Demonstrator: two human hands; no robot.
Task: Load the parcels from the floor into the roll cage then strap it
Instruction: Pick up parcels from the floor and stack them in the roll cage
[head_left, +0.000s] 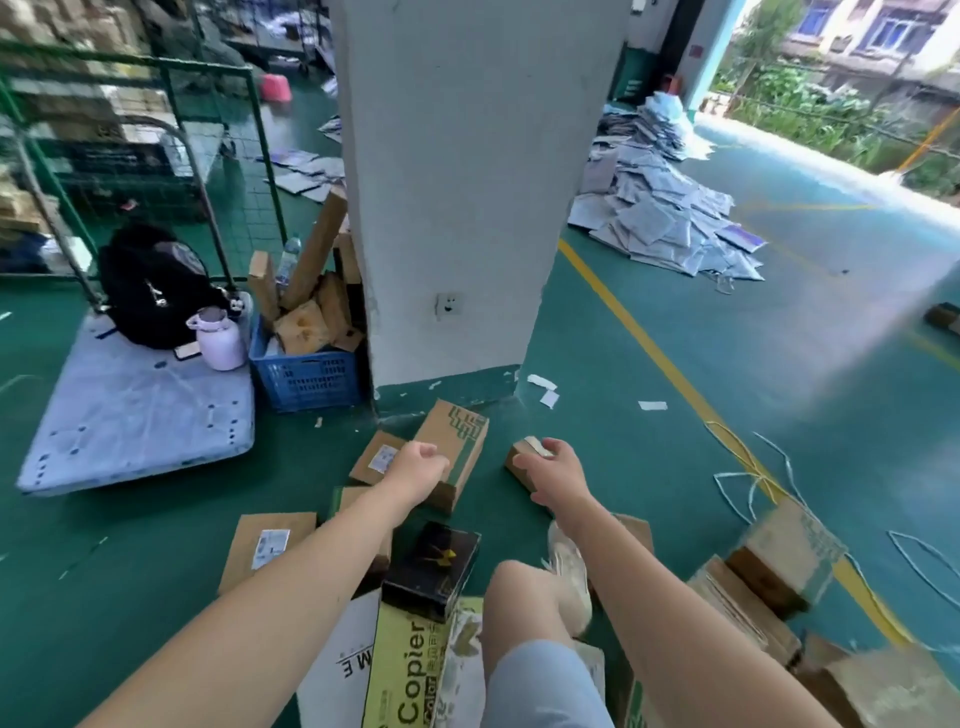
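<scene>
Several cardboard parcels lie on the green floor in front of me. My left hand (420, 467) has its fingers curled at the left edge of an upright brown parcel with green print (457, 436). My right hand (558, 475) grips a small brown parcel (521, 456) from above. A flat labelled parcel (267, 545), a black box (431, 566) and a yellow copier-paper box (410, 670) lie closer to me. More brown boxes (769, 571) sit at the right. The green wire roll cage (254, 156) stands at the far left.
A white pillar (467, 182) rises just behind the parcels. Left of it are a blue crate (306, 379) of cardboard scraps and a flat trolley (140, 415) carrying a black backpack (150, 286) and a flask (221, 338). White straps (753, 483) and a yellow line (649, 338) lie at the right.
</scene>
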